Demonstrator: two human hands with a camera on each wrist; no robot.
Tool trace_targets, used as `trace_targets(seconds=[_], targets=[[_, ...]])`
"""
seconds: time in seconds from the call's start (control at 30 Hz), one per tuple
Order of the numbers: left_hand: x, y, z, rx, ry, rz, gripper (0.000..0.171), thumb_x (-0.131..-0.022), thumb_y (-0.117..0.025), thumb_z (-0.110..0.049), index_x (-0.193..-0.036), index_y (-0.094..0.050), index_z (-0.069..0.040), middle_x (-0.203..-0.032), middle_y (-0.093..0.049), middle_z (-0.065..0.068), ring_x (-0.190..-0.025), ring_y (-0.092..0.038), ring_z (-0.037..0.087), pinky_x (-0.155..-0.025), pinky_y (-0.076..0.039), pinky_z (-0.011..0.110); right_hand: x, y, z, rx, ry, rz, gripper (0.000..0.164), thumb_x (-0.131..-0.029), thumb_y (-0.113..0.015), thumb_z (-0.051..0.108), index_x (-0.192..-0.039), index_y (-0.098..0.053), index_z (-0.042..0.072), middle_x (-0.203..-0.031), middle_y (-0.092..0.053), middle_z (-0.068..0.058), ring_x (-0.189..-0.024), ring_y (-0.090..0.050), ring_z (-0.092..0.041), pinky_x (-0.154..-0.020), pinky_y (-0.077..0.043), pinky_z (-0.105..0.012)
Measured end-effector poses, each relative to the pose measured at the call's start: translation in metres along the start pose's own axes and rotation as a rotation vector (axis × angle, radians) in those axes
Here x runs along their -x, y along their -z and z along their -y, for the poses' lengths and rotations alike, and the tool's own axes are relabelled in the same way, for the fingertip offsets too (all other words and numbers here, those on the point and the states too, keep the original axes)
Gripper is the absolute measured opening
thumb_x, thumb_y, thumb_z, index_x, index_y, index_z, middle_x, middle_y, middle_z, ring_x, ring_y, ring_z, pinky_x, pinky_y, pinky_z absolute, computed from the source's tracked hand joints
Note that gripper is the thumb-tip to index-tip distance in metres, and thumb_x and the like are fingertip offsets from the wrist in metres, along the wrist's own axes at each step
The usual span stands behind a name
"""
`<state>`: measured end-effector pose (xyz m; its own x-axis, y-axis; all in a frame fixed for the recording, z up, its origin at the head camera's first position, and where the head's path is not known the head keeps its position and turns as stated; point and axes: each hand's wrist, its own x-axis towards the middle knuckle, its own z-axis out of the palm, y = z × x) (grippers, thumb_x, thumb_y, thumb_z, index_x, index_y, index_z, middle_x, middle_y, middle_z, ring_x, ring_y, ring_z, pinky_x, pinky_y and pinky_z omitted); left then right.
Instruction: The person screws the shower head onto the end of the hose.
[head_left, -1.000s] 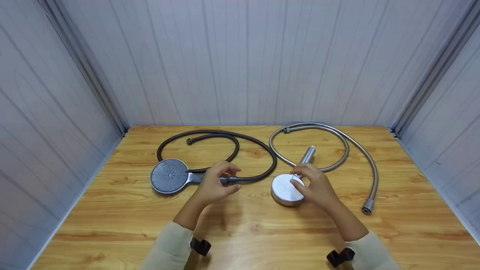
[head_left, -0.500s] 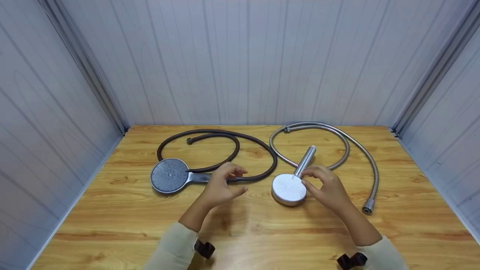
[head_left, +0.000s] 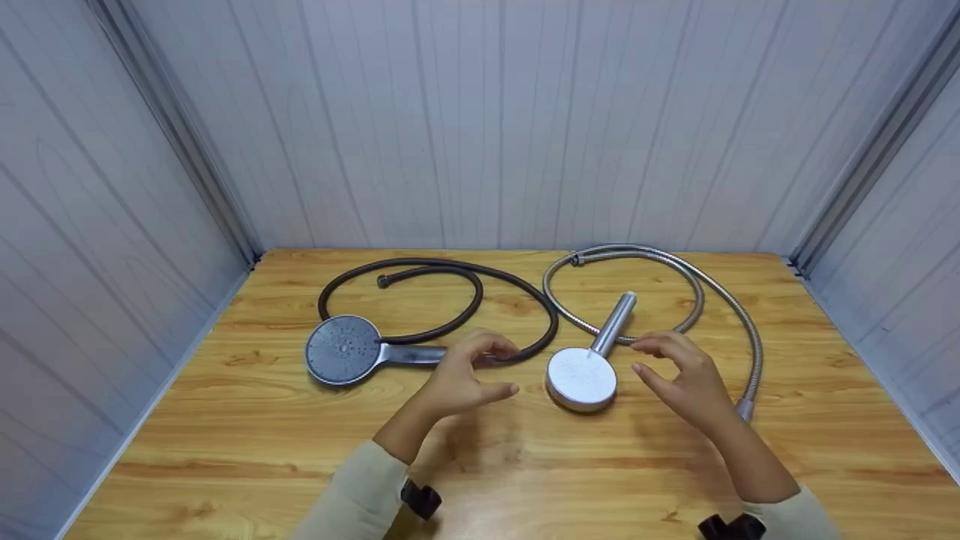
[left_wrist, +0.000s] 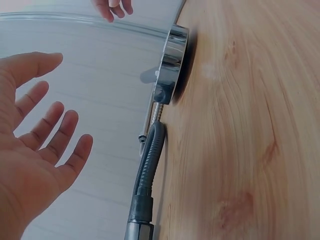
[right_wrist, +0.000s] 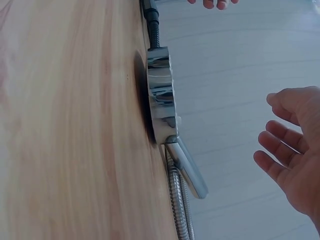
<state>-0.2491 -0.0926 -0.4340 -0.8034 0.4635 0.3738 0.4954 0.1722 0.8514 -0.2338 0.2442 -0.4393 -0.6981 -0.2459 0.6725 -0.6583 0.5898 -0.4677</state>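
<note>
A grey-faced shower head (head_left: 343, 349) lies on the left, its handle joined to a dark hose (head_left: 551, 322) that loops behind it. My left hand (head_left: 466, 375) hovers above the joint of handle and hose, fingers loosely bent and holding nothing; the left wrist view shows its palm (left_wrist: 30, 150) apart from the hose. Right of centre a chrome shower head (head_left: 581, 379) with a white face lies with its handle pointing away. My right hand (head_left: 690, 379) is in the air just right of it, thumb and fingers apart, as the right wrist view of the hand (right_wrist: 295, 150) confirms.
A silver metal hose (head_left: 754, 337) loops behind the chrome shower head; its near end is partly hidden by my right wrist. Both sets lie on a wooden table (head_left: 510, 480). Pale panel walls (head_left: 480, 127) close off the back and both sides.
My right hand has drawn away to the right from the chrome shower head and its fingers have spread. My left hand has drifted slightly right. The shower heads stay in place.
</note>
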Motion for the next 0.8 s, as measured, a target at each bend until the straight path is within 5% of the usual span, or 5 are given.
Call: trace_targets(seconds=[0.33, 0.47, 0.8], targets=[[-0.003, 0.001, -0.038, 0.053, -0.004, 0.094, 0.04, -0.077, -0.078, -0.001, -0.114, -0.064, 0.006, -0.117, -0.057, 0.022, -0.109, -0.054, 0.043, -0.094, -0.045, 0.053, 0.002, 0.018, 0.0, -0.09, 0.064, 0.018, 0.041, -0.075, -0.077, -0.011, -0.111, -0.071, 0.008, -0.11, -0.066, -0.008, -0.101, -0.058, -0.011, -0.088, -0.043, -0.016], [-0.006, 0.0, -0.041, 0.071, -0.021, 0.125, 0.041, -0.077, -0.079, -0.001, -0.115, -0.064, 0.005, -0.118, -0.056, 0.021, -0.111, -0.052, 0.045, -0.095, -0.046, 0.049, 0.004, 0.025, -0.002, -0.099, 0.092, 0.027, 0.047, -0.073, -0.077, -0.013, -0.114, -0.07, 0.008, -0.114, -0.064, -0.009, -0.105, -0.058, -0.009, -0.09, -0.043, -0.016], [-0.014, -0.008, -0.035, 0.064, -0.005, 0.124, 0.044, -0.074, -0.082, -0.001, -0.115, -0.065, 0.003, -0.118, -0.056, 0.016, -0.111, -0.052, 0.04, -0.096, -0.045, 0.052, 0.009, 0.045, 0.006, -0.196, -0.023, 0.083, 0.046, -0.071, -0.071, -0.022, -0.111, -0.069, 0.0, -0.115, -0.062, -0.021, -0.113, -0.054, -0.008, -0.095, -0.037, -0.013]])
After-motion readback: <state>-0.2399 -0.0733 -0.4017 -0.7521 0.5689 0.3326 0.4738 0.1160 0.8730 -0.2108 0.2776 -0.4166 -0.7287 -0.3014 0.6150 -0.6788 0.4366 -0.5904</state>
